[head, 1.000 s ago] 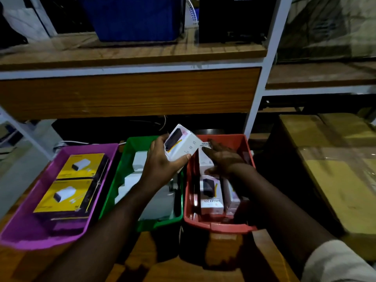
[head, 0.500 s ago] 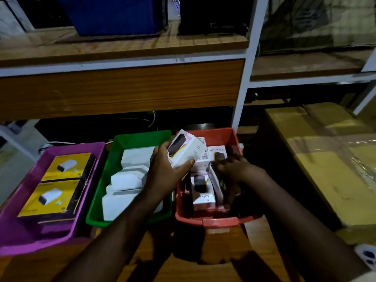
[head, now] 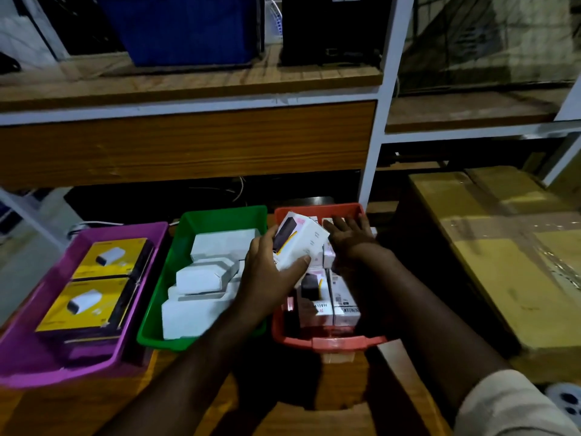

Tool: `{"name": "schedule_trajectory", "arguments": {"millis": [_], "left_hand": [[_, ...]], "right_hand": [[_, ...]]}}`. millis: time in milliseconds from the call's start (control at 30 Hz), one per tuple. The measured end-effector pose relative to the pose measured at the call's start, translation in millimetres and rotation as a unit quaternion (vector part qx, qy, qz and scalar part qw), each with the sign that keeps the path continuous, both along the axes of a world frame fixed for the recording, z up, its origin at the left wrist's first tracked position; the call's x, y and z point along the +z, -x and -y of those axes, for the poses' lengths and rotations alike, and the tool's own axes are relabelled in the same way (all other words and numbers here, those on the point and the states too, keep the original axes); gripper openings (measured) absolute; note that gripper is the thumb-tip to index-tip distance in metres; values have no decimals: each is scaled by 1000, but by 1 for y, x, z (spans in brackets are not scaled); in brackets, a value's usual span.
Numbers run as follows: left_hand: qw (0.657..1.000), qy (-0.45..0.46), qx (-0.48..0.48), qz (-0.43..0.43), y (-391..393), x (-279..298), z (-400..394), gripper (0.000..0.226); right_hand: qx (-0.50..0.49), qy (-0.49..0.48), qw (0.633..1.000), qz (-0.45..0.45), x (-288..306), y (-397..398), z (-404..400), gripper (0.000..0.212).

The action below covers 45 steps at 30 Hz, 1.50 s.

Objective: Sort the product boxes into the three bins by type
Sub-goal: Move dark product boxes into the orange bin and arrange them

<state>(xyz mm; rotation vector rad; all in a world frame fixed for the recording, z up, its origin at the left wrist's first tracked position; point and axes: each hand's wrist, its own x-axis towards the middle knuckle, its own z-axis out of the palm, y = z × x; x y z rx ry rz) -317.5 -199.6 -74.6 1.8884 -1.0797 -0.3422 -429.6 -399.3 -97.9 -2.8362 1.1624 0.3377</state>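
Three bins stand side by side on a wooden surface. The purple bin point(head: 28, 357) at the left holds yellow boxes point(head: 91, 303). Plain white boxes point(head: 201, 275) fill the green bin point(head: 188, 225) in the middle. The red bin point(head: 327, 341) at the right holds upright white-and-pink boxes point(head: 314, 306). My left hand point(head: 267, 278) grips a white box with a black device picture point(head: 298, 243), tilted over the red bin's left side. My right hand point(head: 349, 236) lies flat, fingers spread, on the boxes at the back of the red bin.
A wooden shelf unit point(head: 188, 146) with white metal posts rises just behind the bins. A blue crate point(head: 188, 26) and a dark box stand on the upper shelf. Large taped cardboard cartons point(head: 503, 247) sit close to the right of the red bin.
My left hand has carried the white box down and right, over the red bin. My right hand has shifted from the bin's middle to its back, now lying flat.
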Motion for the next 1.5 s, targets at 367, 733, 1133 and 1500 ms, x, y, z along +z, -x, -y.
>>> {"name": "schedule_trajectory", "arguments": {"millis": [367,733,1133,1500], "left_hand": [[964,9,-46,-261,41,-10,7,59],[972,-155,-137,111,25,-34,39,73],[893,-268,-193,306,1,-43,75,109],[866,-272,-264,327,-19,-42,88,101]], "right_hand": [[-155,-338,727,577,11,39,-90,40],[-137,6,963,232,0,74,-123,74],[-68,20,997,-1,-15,61,-118,112],[-62,50,997,10,-17,60,-108,115]]}}
